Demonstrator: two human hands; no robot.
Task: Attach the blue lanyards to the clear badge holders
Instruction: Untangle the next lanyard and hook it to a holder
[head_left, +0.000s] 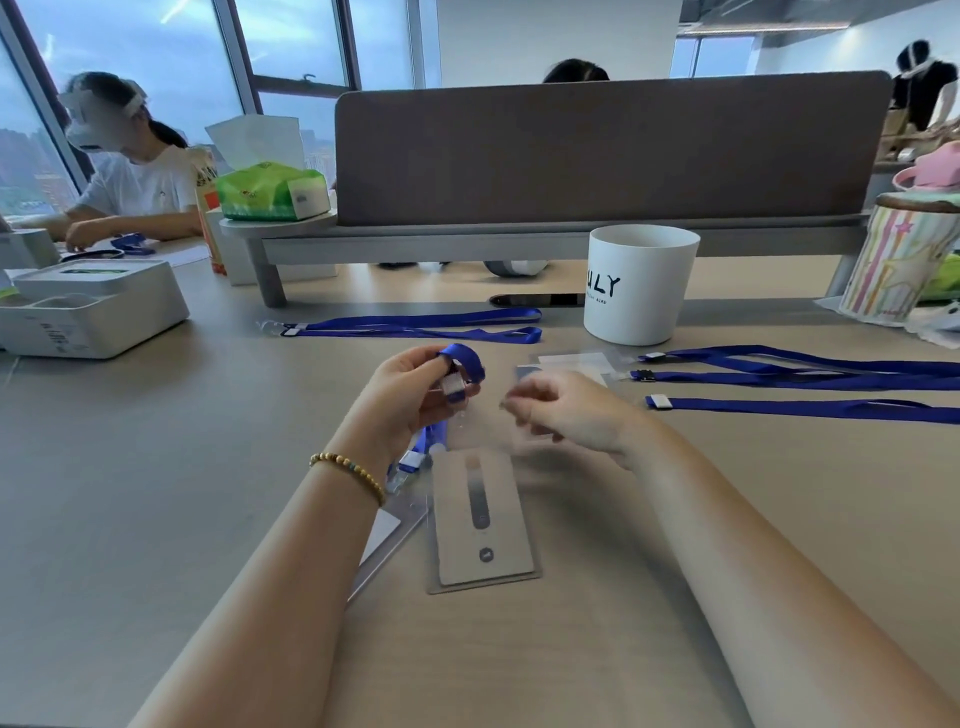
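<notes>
My left hand (410, 387) is closed around a coiled blue lanyard (464, 364), with its white clip end showing between the fingers. My right hand (566, 410) is blurred and pinches the top edge of a clear badge holder (480, 525) that hangs down to the table with a grey card inside. A second clear holder (387, 535) lies under my left wrist with another blue lanyard clip (415, 457). More blue lanyards lie flat at the back centre (415, 327) and at the right (805, 374), beside spare clear holders (571, 361).
A white cup (639, 286) stands behind my hands. A grey box (93, 312) sits at the left, a striped container (898, 260) at the right. A grey divider screen (597, 150) with a tissue pack (270, 189) crosses the back. Other people sit at the left and behind.
</notes>
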